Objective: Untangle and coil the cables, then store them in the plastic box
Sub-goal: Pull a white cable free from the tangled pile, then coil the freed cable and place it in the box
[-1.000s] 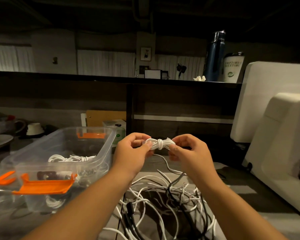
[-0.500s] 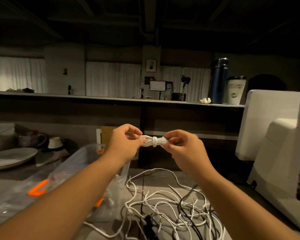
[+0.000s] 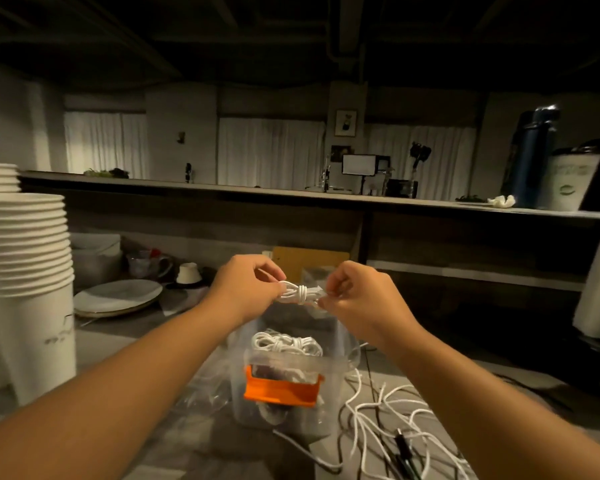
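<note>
Cable bundle (image 3: 300, 294), white and knotted at its middle, sat pinched at both ends; left hand (image 3: 246, 289) curled on one end, right hand (image 3: 357, 299) on the other; it hung just above the clear plastic box (image 3: 291, 361); white coils (image 3: 284, 344) lay inside; loose cables (image 3: 388, 420) sprawled beside it.

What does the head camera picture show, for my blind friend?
Left hand and right hand pinch a coiled white cable bundle near a clear plastic box with an orange latch that holds white cable coils. Tangled white and black cables lie beside it.
</note>
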Demonstrator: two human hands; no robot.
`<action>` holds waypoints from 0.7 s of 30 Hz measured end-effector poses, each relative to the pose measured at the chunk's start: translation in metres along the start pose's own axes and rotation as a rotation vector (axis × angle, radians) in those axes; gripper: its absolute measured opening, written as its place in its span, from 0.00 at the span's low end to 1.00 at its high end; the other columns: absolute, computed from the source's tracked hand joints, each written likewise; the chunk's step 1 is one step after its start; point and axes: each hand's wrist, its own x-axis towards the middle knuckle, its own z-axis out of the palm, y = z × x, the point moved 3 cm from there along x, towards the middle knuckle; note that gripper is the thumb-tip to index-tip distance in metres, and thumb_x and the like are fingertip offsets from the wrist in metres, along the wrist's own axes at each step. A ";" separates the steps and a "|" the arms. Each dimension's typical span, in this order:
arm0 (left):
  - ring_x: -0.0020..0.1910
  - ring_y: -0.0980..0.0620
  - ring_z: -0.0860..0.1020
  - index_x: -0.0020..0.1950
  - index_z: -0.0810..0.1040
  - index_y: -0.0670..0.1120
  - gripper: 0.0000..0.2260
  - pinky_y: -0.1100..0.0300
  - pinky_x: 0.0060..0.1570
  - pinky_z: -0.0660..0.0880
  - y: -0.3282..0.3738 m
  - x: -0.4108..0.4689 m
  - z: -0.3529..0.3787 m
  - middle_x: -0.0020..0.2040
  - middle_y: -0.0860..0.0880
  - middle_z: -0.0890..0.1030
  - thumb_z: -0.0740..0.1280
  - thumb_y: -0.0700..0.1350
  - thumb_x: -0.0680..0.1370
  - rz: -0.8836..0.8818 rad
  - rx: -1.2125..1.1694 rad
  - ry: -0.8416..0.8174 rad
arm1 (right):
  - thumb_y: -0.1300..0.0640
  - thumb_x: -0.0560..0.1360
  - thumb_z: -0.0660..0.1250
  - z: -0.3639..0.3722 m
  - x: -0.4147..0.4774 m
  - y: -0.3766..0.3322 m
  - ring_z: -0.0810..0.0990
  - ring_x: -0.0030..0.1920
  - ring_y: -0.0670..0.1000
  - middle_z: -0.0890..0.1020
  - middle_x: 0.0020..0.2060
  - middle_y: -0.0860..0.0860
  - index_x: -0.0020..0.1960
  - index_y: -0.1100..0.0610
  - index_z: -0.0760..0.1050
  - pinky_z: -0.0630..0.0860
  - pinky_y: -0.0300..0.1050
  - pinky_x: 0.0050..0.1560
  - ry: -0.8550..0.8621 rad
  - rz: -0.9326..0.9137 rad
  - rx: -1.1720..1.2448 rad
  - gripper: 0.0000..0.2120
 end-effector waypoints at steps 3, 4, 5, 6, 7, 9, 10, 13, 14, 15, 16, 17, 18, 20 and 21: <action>0.44 0.53 0.82 0.41 0.81 0.54 0.08 0.61 0.41 0.78 -0.011 0.001 0.000 0.41 0.52 0.83 0.74 0.42 0.76 0.034 0.138 -0.030 | 0.50 0.73 0.77 0.018 0.002 -0.002 0.81 0.41 0.46 0.82 0.41 0.43 0.46 0.46 0.77 0.83 0.49 0.46 -0.037 -0.014 -0.093 0.08; 0.44 0.53 0.81 0.41 0.80 0.54 0.08 0.61 0.40 0.76 -0.012 0.001 0.000 0.41 0.52 0.83 0.74 0.42 0.76 0.044 0.189 -0.044 | 0.50 0.73 0.77 0.023 0.003 -0.001 0.81 0.41 0.46 0.82 0.41 0.43 0.46 0.46 0.78 0.83 0.48 0.46 -0.060 -0.015 -0.125 0.08; 0.44 0.54 0.81 0.41 0.80 0.55 0.07 0.60 0.41 0.77 -0.015 0.001 0.001 0.41 0.53 0.83 0.73 0.44 0.76 0.048 0.241 -0.060 | 0.50 0.73 0.76 0.028 0.003 0.000 0.81 0.42 0.46 0.82 0.42 0.43 0.46 0.46 0.78 0.83 0.48 0.46 -0.087 -0.014 -0.157 0.07; 0.44 0.54 0.81 0.41 0.80 0.55 0.07 0.56 0.44 0.79 -0.016 0.001 0.001 0.41 0.54 0.82 0.73 0.45 0.76 0.050 0.296 -0.077 | 0.50 0.73 0.76 0.031 0.005 0.001 0.81 0.42 0.46 0.82 0.42 0.43 0.46 0.45 0.78 0.83 0.47 0.46 -0.115 -0.011 -0.189 0.07; 0.45 0.54 0.80 0.41 0.79 0.55 0.06 0.52 0.48 0.80 -0.019 0.001 0.003 0.41 0.55 0.82 0.73 0.46 0.76 0.049 0.353 -0.095 | 0.50 0.73 0.76 0.034 0.005 0.002 0.81 0.42 0.46 0.83 0.42 0.44 0.45 0.45 0.78 0.83 0.47 0.47 -0.140 -0.010 -0.221 0.07; 0.48 0.53 0.79 0.41 0.78 0.56 0.06 0.48 0.55 0.78 -0.022 0.001 0.007 0.42 0.57 0.81 0.72 0.49 0.76 0.046 0.468 -0.137 | 0.50 0.73 0.77 0.038 0.008 0.003 0.82 0.43 0.46 0.83 0.42 0.44 0.44 0.45 0.78 0.83 0.48 0.49 -0.177 -0.017 -0.282 0.07; 0.50 0.52 0.79 0.41 0.78 0.56 0.06 0.48 0.58 0.76 -0.023 0.001 0.010 0.43 0.57 0.81 0.72 0.50 0.77 0.045 0.524 -0.158 | 0.50 0.73 0.77 0.041 0.010 0.003 0.82 0.43 0.46 0.83 0.42 0.44 0.44 0.44 0.78 0.83 0.49 0.50 -0.196 -0.018 -0.301 0.07; 0.53 0.51 0.77 0.41 0.77 0.56 0.07 0.50 0.59 0.71 -0.026 0.005 0.016 0.46 0.56 0.81 0.72 0.52 0.77 0.047 0.658 -0.187 | 0.49 0.72 0.78 0.047 0.017 0.003 0.83 0.45 0.47 0.85 0.43 0.44 0.44 0.45 0.81 0.82 0.50 0.52 -0.255 -0.018 -0.350 0.06; 0.54 0.51 0.77 0.42 0.77 0.56 0.07 0.50 0.58 0.69 -0.027 0.006 0.018 0.47 0.55 0.81 0.72 0.52 0.77 0.050 0.685 -0.194 | 0.49 0.72 0.77 0.050 0.019 0.003 0.82 0.47 0.47 0.85 0.44 0.44 0.45 0.44 0.82 0.81 0.51 0.54 -0.296 -0.020 -0.384 0.05; 0.55 0.51 0.76 0.43 0.79 0.55 0.05 0.50 0.58 0.69 -0.027 0.008 0.019 0.48 0.55 0.81 0.72 0.52 0.77 0.054 0.710 -0.203 | 0.50 0.74 0.76 0.052 0.021 0.002 0.82 0.50 0.47 0.85 0.46 0.43 0.46 0.43 0.82 0.79 0.52 0.58 -0.340 -0.030 -0.433 0.03; 0.57 0.50 0.75 0.46 0.80 0.55 0.03 0.50 0.58 0.69 -0.028 0.008 0.021 0.49 0.54 0.81 0.72 0.52 0.77 0.064 0.738 -0.212 | 0.50 0.75 0.74 0.054 0.021 0.002 0.80 0.53 0.48 0.85 0.49 0.43 0.47 0.42 0.83 0.76 0.54 0.62 -0.381 -0.044 -0.489 0.03; 0.59 0.50 0.74 0.48 0.82 0.55 0.02 0.50 0.58 0.69 -0.028 0.008 0.023 0.51 0.53 0.81 0.72 0.52 0.78 0.077 0.769 -0.218 | 0.50 0.77 0.72 0.056 0.022 0.002 0.79 0.55 0.50 0.85 0.51 0.43 0.49 0.41 0.84 0.72 0.55 0.65 -0.409 -0.058 -0.538 0.05; 0.60 0.49 0.73 0.51 0.82 0.55 0.04 0.49 0.59 0.69 -0.028 0.008 0.024 0.52 0.53 0.81 0.72 0.53 0.78 0.089 0.797 -0.222 | 0.51 0.77 0.70 0.058 0.022 0.002 0.79 0.57 0.51 0.85 0.52 0.43 0.51 0.41 0.84 0.70 0.56 0.66 -0.424 -0.067 -0.570 0.07; 0.61 0.49 0.73 0.53 0.83 0.55 0.06 0.49 0.60 0.69 -0.028 0.007 0.026 0.53 0.52 0.81 0.72 0.53 0.78 0.098 0.818 -0.227 | 0.53 0.78 0.68 0.058 0.022 0.003 0.79 0.55 0.51 0.85 0.51 0.45 0.51 0.42 0.85 0.72 0.56 0.64 -0.422 -0.067 -0.574 0.09; 0.61 0.49 0.73 0.54 0.83 0.56 0.07 0.49 0.60 0.70 -0.027 0.008 0.025 0.54 0.53 0.81 0.72 0.53 0.78 0.093 0.802 -0.228 | 0.55 0.77 0.67 0.057 0.022 0.003 0.80 0.53 0.51 0.85 0.50 0.45 0.50 0.43 0.85 0.75 0.55 0.62 -0.408 -0.065 -0.548 0.10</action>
